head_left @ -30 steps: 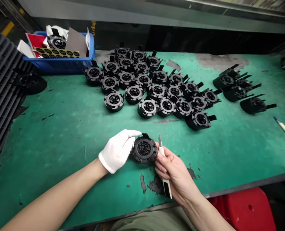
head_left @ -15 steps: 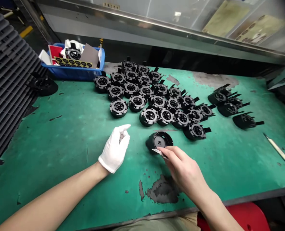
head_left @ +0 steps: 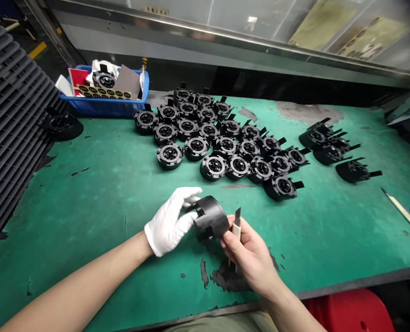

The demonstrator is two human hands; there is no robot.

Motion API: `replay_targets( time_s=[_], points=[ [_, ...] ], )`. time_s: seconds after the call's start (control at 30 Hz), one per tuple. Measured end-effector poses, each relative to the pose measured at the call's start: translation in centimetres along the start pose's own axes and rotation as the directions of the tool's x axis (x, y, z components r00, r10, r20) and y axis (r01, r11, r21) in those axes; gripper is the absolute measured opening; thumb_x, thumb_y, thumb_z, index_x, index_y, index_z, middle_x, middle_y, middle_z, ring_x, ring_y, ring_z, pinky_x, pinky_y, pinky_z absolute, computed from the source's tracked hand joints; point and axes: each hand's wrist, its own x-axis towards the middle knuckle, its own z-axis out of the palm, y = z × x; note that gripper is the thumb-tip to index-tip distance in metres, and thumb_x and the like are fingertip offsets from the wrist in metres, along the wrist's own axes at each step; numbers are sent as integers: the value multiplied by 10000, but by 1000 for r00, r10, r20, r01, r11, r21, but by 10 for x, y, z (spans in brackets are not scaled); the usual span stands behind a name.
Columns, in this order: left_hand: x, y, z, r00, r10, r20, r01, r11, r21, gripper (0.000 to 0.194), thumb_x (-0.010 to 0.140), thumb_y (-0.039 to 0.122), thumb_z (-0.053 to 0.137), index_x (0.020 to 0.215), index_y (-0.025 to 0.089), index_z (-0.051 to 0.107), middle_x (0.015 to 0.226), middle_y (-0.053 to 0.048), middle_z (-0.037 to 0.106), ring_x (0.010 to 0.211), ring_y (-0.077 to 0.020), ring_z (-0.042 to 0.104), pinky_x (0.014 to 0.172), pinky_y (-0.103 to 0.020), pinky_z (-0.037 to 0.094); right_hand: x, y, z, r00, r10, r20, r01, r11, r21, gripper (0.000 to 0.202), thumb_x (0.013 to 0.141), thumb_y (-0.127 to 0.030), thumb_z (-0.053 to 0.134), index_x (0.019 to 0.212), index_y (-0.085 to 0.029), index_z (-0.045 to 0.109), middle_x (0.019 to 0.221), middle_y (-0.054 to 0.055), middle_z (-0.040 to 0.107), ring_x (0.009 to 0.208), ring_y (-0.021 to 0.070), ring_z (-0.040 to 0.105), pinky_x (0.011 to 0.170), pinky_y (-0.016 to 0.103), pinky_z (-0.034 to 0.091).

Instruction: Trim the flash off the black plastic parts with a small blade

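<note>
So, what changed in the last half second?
The white-gloved left hand reached right to the black cylindrical plastic part, which shifted left and turned sideways. The bare right hand still holds that part and the cream-handled knife; the clustered round black parts stayed put.

Left hand (head_left: 172, 222): gloved, on black housing (head_left: 212, 216)
Right hand (head_left: 251, 253): holding knife (head_left: 236, 230), on housing's right end
Blue bin (head_left: 111, 108): far left

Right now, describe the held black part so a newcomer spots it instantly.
Find the green table; look nearer than the clustered black parts. It's the black cylinder between the gloved left hand and the bare right hand, which holds a cutter. Clustered ones face up; this one is tipped sideways.
</note>
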Motion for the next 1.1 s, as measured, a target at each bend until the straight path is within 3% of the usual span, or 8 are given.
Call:
replay_targets(
  time_s=[0.13, 0.23, 0.4, 0.57, 0.7, 0.83, 0.97, 1.1],
  points=[
    [0, 5, 0, 1000, 12, 8, -13, 1000, 26, 673, 979, 454, 680, 1540, 212, 399, 1525, -171, 537, 1399, -322, 573, 1208, -492, 475, 5, 9, 21, 995, 84, 47, -94, 962, 257, 298, 1026, -503, 660, 1089, -223, 580, 825, -19, 603, 517, 48, 375, 485, 221, 258],
    [-1, 5, 3, 996, -7, -87, 15, 996, 93, 728, 930, 365, 752, 1542, 221, 385, 1502, -169, 555, 1358, -308, 611, 1167, -477, 522, 8, 5, 26, 991, 129, 21, -130, 963, 235, 314, 1017, -497, 668, 1116, -215, 574, 847, 6, 660, 510, 48, 409, 485, 218, 254],
    [-3, 5, 4, 997, 37, -64, -23, 979, 204, 703, 890, 361, 793, 1498, 222, 467, 1435, -161, 594, 1287, -313, 645, 1139, -496, 543, 11, -4, 22, 981, 184, -59, -165, 955, 245, 401, 949, -483, 707, 1211, -199, 598, 759, 5, 661, 488, 72, 418, 460, 214, 269],
    [-3, 3, 6, 986, 149, -76, -128, 966, 226, 664, 909, 321, 782, 1488, 215, 473, 1404, -160, 622, 1293, -298, 648, 1132, -473, 551, 10, 2, 23, 976, 215, -35, -203, 957, 207, 487, 954, -668, 667, 1083, -205, 585, 685, -19, 600, 460, 57, 301, 425, 212, 178],
    [-2, 3, 6, 991, 89, -99, -73, 986, 151, 785, 883, 360, 823, 1544, 238, 416, 1510, -176, 550, 1385, -331, 594, 1121, -488, 561, 6, 8, 28, 987, 154, -51, -135, 955, 265, 499, 929, -681, 710, 1014, -222, 532, 700, -35, 593, 448, 35, 270, 429, 206, 155],
    [0, 4, 1, 999, -40, 8, 40, 999, -11, 824, 896, 468, 806, 1569, 241, 388, 1539, -175, 551, 1420, -345, 580, 1179, -512, 522, 5, 7, 31, 999, 26, -22, -18, 952, 305, 446, 977, -646, 664, 1000, -221, 531, 766, -3, 659, 410, 18, 264, 418, 215, 145],
    [0, 1, -1, 993, -81, -83, 78, 996, -31, 796, 841, 482, 860, 1489, 216, 483, 1440, -163, 617, 1337, -348, 637, 1188, -532, 511, 9, 2, 30, 997, 60, -44, -47, 969, 242, 419, 1001, -595, 659, 1168, -220, 577, 730, -7, 657, 443, 43, 308, 450, 225, 187],
    [-2, -2, 4, 986, -52, -159, 58, 998, 36, 752, 820, 403, 881, 1449, 221, 511, 1384, -152, 637, 1256, -328, 681, 1123, -518, 560, 11, -1, 24, 981, 107, -165, -79, 983, 167, 613, 994, -592, 671, 1460, -222, 526, 678, -37, 595, 483, 71, 290, 467, 232, 197]
  ],
)
